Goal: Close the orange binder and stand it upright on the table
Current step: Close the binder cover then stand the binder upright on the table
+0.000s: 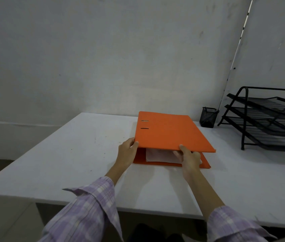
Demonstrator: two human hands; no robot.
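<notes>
The orange binder (169, 131) lies flat on the white table (68, 154), its top cover raised a little at the near edge so white paper (159, 155) shows inside. My left hand (127, 151) grips the cover's near left corner, thumb on top. My right hand (188, 159) holds the near edge toward the right, thumb on the cover and fingers under it. Two slots mark the cover near its spine side on the left.
A black mesh pen cup (208, 117) stands behind the binder to the right. A black three-tier letter tray (267, 117) fills the table's right side. A grey wall rises close behind. The table's near edge runs below my forearms.
</notes>
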